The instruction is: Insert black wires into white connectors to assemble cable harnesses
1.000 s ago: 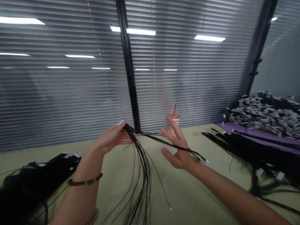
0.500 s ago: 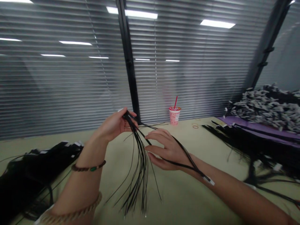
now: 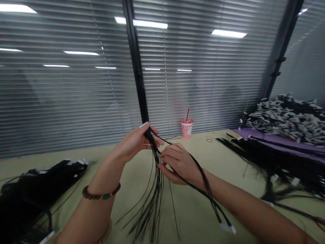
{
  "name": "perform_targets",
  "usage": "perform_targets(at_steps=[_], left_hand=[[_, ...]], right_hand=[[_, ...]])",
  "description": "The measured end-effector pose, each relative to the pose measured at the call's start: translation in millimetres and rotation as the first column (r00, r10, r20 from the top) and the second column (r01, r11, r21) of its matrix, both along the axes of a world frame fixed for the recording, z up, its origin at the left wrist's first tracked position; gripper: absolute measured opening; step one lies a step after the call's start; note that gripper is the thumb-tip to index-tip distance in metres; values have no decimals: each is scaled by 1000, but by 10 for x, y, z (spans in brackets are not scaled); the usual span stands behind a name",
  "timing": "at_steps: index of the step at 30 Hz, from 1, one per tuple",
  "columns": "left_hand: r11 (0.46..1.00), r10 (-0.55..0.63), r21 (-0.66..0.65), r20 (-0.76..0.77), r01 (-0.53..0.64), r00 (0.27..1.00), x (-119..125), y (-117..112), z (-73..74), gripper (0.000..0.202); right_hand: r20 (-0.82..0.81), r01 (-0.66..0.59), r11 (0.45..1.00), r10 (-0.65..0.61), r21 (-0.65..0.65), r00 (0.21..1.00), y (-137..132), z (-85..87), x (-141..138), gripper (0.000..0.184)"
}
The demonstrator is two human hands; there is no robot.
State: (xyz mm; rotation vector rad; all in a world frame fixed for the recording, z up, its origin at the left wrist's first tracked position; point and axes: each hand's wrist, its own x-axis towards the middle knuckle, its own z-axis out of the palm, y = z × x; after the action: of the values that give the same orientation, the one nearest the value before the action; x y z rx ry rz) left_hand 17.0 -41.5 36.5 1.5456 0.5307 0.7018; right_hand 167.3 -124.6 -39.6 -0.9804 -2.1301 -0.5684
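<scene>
Black cables with small white ends lie in a dark pile on the left side of the pale yellow-green desk; whether these are finished or waiting, you cannot tell from here. Next comes your left hand, thumb and fingers clamped on the upper part of a bundle of thin black wire strands, raised above the middle of the desk. By the look of it, work on this bundle is midway: the top is gathered, while the lower tips hang loose, fanned out and uneven, toward the desk's near side. Your right hand is curled with its fingertips at the strands; how firmly it grips them cannot be told. Thicker black cables drape over your right wrist and end in white connectors. Near the far edge stands a pink-and-white cup with a red straw, with thin rubber bands just beside it. Toward the far right corner, a second black cable pile and a black-and-white heap lie by a purple sheet, their stage unclear.
</scene>
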Motion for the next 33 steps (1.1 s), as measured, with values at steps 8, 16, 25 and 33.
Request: perform_targets(at_steps=[8,16,25,33], left_hand=[[978,-136,-151,50,142,989,12,-31,15,35],[987,-37,-155,66,47,997,203,-144,-79,31],[997,38,-75,62,-33,997,306,-225,-134,33],[998,62,15,-2,-62,998,195,-123,-130,33]], right_hand=[[-259,23,996,-46,-91,965,35,-25,1,22],[-461,5,988,-78,-157,884,82,-77,-58,20],[-589,-9,986,-93,-167,803,115,-94,-54,10],[-737,-209,953,-20,-218,676,131,-119,-88,15]])
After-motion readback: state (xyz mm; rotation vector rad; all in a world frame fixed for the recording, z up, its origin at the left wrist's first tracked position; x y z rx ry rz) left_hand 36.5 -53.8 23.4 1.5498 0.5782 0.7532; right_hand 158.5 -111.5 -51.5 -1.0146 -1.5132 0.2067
